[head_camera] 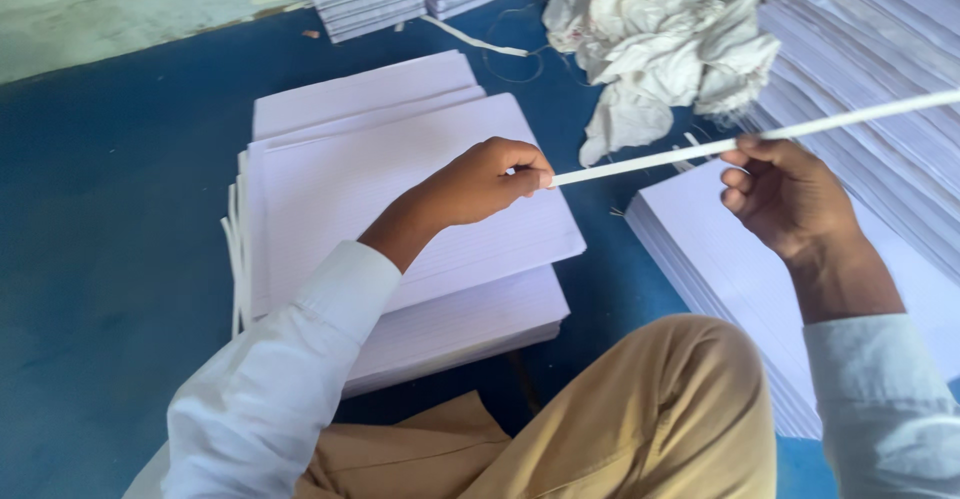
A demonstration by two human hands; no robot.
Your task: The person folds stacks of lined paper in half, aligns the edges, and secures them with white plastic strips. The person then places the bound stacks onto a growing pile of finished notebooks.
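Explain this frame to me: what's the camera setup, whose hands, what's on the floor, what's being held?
There is one view, from a camera on the person's head looking down, so both hands are the wearer's own; no machine is in view. The left hand pinches one end of a long white strip. The right hand grips the same strip further along, and the strip runs on out of the picture to the right. Below the left hand lies a paper stack on the blue floor. A second stack lies under the right hand. More stacks stand behind, beside a crumpled white cloth. The tan knee suggests the person is sitting.
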